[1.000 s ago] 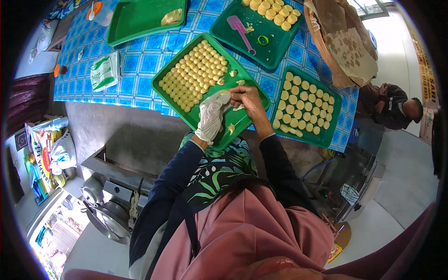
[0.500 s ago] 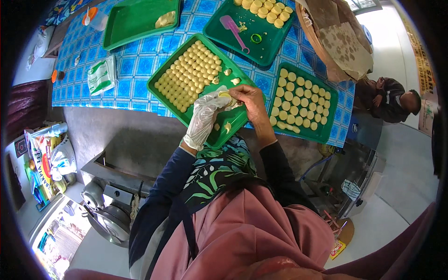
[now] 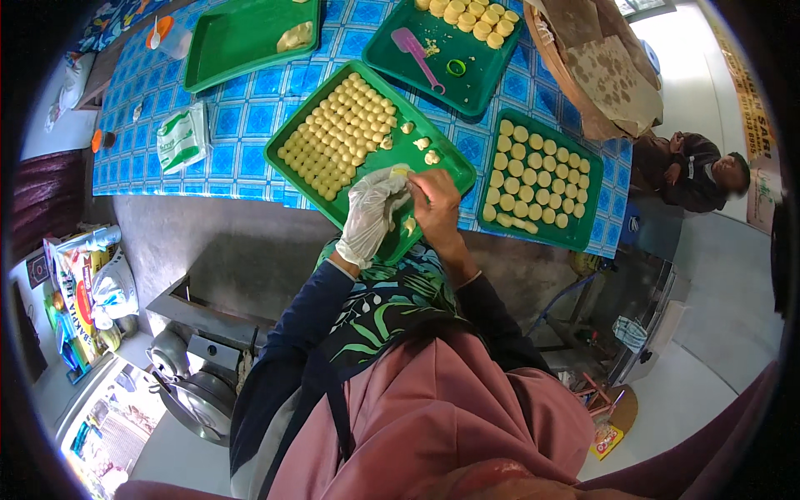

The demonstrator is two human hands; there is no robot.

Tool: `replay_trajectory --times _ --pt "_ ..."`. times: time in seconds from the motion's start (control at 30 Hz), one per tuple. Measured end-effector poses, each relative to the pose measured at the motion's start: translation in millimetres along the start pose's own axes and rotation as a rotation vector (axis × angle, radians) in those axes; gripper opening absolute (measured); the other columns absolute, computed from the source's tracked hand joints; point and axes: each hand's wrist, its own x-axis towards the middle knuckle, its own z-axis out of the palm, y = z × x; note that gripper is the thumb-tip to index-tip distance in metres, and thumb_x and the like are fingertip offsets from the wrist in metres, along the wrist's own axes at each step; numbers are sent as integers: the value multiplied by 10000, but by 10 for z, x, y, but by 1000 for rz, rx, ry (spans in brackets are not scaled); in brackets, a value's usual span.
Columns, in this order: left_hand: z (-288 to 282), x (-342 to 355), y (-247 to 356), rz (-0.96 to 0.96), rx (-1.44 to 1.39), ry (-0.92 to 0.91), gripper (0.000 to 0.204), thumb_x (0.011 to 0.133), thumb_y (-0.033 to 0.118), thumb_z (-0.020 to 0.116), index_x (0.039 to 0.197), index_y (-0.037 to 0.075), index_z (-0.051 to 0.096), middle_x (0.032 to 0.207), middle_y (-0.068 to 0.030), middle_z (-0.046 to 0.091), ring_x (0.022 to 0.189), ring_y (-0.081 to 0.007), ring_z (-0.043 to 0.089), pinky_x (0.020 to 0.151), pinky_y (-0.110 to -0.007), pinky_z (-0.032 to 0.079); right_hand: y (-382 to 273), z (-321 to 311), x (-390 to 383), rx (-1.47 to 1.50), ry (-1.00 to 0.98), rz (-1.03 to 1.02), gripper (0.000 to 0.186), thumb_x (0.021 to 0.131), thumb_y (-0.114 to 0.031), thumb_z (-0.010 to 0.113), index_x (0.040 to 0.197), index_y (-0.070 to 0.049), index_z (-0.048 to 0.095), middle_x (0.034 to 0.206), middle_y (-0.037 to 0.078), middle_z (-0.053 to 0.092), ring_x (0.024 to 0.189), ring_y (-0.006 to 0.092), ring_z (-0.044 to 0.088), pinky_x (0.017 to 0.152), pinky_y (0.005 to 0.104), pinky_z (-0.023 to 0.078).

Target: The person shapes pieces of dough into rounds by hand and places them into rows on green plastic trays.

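My left hand point(image 3: 371, 212), in a clear plastic glove, is closed around a small piece of yellow dough point(image 3: 401, 172), mostly hidden by the fingers. Against it, my right hand point(image 3: 437, 204) is bare, with fingers curled and pinching at the dough; the fingertips are partly hidden. Both hands are over the near part of a green tray point(image 3: 454, 154). Close rows of round pale dough balls point(image 3: 337, 133) fill its left side. Small crumbly lumps point(image 3: 431, 157) lie loose beyond my right hand, and another lump point(image 3: 409, 224) is between my wrists.
To the right, a green tray point(image 3: 583, 233) holds flat yellow rounds. Farther back are a tray with a pink spatula point(image 3: 417, 54) and a green ring cutter point(image 3: 456, 68), and a tray with a dough mass point(image 3: 295, 37). A plastic packet point(image 3: 182, 137) lies left. Another person point(image 3: 704, 171) sits at right.
My right hand has shifted toward me and slightly left, its fingers more curled. A loose lump beyond it now shows. The gloved hand has turned a little, still around the dough.
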Motion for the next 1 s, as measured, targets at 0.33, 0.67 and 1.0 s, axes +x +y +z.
replay_trajectory --times 0.33,0.67,1.0 --pt "207 -113 245 -66 1 -156 532 1022 119 639 1494 -57 466 1230 -79 662 1053 -127 648 910 -277 564 -236 -159 -15 15 62 -34 201 862 -27 714 1054 20 753 1064 155 682 979 308 635 861 380 494" --pt "100 -74 285 -42 149 -262 782 941 152 764 1554 -74 333 1143 -64 672 933 -87 664 847 -240 554 -13 -206 -146 359 -97 295 312 955 -199 709 1191 2 745 1226 184 669 1026 312 622 947 409 485" --pt "65 -79 260 -123 250 -225 685 933 86 753 1502 -81 409 1050 -74 698 878 -113 685 707 -243 577 -174 -349 -281 -122 -111 -78 401 989 -272 671 1289 -6 685 1236 177 651 1073 342 608 953 459 489"
